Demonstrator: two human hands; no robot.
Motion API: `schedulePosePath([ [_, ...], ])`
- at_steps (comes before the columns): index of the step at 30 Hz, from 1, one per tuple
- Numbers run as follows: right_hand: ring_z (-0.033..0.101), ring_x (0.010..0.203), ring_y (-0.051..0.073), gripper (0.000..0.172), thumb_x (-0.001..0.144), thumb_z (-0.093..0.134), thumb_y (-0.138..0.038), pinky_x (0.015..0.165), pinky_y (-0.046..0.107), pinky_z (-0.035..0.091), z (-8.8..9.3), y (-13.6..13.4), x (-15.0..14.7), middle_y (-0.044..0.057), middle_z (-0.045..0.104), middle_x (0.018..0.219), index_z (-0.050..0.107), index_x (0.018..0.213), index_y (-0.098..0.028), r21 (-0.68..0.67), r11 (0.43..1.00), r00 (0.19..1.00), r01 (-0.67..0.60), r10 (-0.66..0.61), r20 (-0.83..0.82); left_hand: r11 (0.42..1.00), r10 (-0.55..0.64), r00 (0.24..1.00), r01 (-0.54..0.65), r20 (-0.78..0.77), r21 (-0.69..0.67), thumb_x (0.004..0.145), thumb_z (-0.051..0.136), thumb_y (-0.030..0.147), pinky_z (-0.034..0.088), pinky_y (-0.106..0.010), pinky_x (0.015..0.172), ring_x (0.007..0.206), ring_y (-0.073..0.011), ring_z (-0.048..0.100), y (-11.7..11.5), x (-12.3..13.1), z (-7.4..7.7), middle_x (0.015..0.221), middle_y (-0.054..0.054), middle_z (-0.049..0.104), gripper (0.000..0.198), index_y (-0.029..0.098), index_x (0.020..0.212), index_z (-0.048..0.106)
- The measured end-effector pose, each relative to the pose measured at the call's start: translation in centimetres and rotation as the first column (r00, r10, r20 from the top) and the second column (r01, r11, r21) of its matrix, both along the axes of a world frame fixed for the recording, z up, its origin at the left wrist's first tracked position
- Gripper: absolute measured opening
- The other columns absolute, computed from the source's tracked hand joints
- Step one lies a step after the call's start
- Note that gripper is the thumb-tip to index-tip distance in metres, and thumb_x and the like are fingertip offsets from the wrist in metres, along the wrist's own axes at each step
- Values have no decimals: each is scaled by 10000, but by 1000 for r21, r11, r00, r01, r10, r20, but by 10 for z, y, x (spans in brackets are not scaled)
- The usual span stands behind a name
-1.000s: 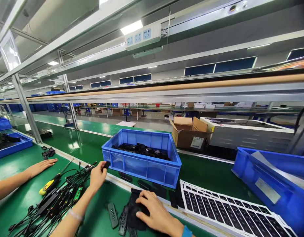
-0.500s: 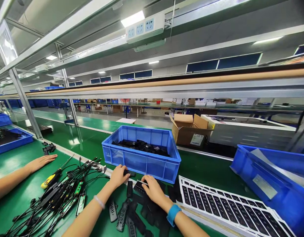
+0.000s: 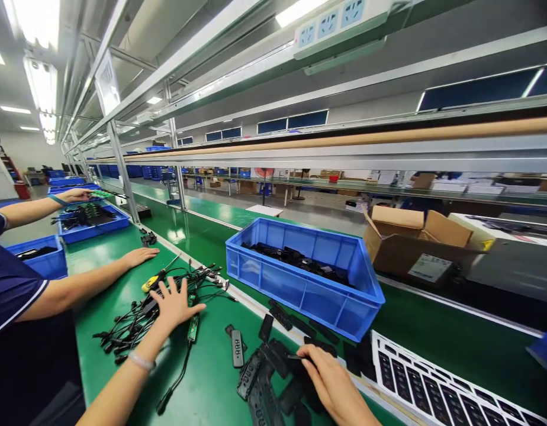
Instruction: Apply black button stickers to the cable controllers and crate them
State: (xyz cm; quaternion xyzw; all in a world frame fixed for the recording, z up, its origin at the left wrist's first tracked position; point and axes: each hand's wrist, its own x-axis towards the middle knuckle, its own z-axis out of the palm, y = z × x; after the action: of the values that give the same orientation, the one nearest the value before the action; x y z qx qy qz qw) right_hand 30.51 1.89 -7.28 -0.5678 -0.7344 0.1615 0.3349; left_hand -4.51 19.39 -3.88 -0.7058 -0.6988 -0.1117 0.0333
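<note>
My left hand (image 3: 173,305), a pale band on its wrist, is spread flat over a heap of black cables (image 3: 135,322) with green circuit boards (image 3: 193,326). My right hand (image 3: 324,373) has thumb and fingers closed on the edge of a black plastic casing (image 3: 293,357), above a pile of similar black casings (image 3: 267,402). One grey-black casing with slots (image 3: 237,348) lies apart, left of the pile. A yellow-handled screwdriver (image 3: 153,281) lies at the far side of the cables, beyond my left hand.
A blue bin (image 3: 300,299) of black parts stands beyond the pile. Right of it are a white-framed sheet of black labels (image 3: 427,381) and an open cardboard box (image 3: 415,248). At left, a co-worker's arm (image 3: 96,281) rests on the green table near blue trays (image 3: 93,234).
The view has turned left. My left hand has left the casings by the blue bin and moved left over the cables, fingers spread. My right hand has closed on a casing.
</note>
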Motion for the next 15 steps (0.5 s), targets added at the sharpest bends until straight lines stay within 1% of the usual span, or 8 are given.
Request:
schedulePosePath([
  [1, 634, 848, 227, 197, 982, 359, -353, 772, 376, 498, 0, -4, 0, 48, 657, 937, 534, 1001, -265, -23, 999, 999, 23, -24, -44, 998, 61, 998, -61, -11, -30, 685, 651, 666, 78, -841, 891, 1307, -673, 108, 4, -18, 2, 1472, -380, 250, 1038, 65, 1469, 332],
  [3, 641, 762, 214, 228, 974, 367, -418, 718, 346, 502, 0, -12, -2, 39, 660, 896, 535, 1015, -268, -72, 996, 988, 61, -71, -139, 991, 99, 995, -101, -33, -84, 666, 632, 709, 201, -808, 878, 1281, -648, 238, 6, -42, 3, 1430, -337, 362, 1012, 168, 1474, 353],
  [5, 639, 696, 206, 277, 957, 383, -469, 689, 335, 501, -1, -18, -5, 31, 656, 820, 549, 1024, -259, -128, 987, 966, 98, -125, -228, 991, 76, 996, -81, -53, -110, 679, 618, 709, 281, -745, 896, 1280, -589, 309, 2, -48, 0, 1412, -293, 408, 953, 243, 1470, 361],
  [8, 610, 604, 202, 392, 903, 420, -561, 568, 310, 474, -1, -24, -8, 21, 613, 684, 573, 1019, -219, -215, 968, 900, 128, -205, -384, 993, 22, 997, -30, -75, -111, 730, 589, 671, 320, -688, 917, 1303, -531, 313, -17, -35, -7, 1421, -263, 400, 849, 276, 1454, 385],
  [10, 584, 568, 186, 448, 851, 468, -601, 506, 290, 446, 0, -28, -9, 25, 600, 689, 586, 1007, -197, -238, 965, 839, 113, -220, -497, 994, -13, 997, 4, -80, -108, 753, 583, 645, 327, -673, 924, 1315, -516, 306, -34, -21, -9, 1428, -249, 395, 799, 289, 1444, 399],
  [11, 572, 559, 174, 456, 827, 500, -600, 501, 287, 442, 2, -30, -8, 29, 602, 716, 595, 1007, -192, -236, 966, 816, 102, -217, -536, 994, -29, 996, 20, -82, -107, 755, 590, 637, 328, -670, 927, 1318, -514, 305, -44, -13, -9, 1434, -247, 390, 795, 291, 1444, 397],
  [13, 540, 527, 147, 441, 788, 563, -565, 502, 288, 439, 6, -34, -6, 25, 601, 746, 618, 1018, -192, -241, 968, 805, 73, -200, -559, 994, -53, 995, 45, -84, -95, 755, 613, 618, 324, -670, 937, 1331, -514, 290, -64, 1, -7, 1459, -253, 359, 819, 272, 1457, 372],
  [15, 501, 501, 126, 416, 757, 610, -519, 487, 280, 423, 12, -39, -3, 14, 603, 760, 630, 1027, -203, -249, 967, 811, 48, -183, -555, 996, -68, 994, 63, -87, -59, 800, 591, 575, 302, -650, 983, 1363, -489, 252, -86, 17, -1, 1494, -263, 301, 806, 212, 1473, 334],
])
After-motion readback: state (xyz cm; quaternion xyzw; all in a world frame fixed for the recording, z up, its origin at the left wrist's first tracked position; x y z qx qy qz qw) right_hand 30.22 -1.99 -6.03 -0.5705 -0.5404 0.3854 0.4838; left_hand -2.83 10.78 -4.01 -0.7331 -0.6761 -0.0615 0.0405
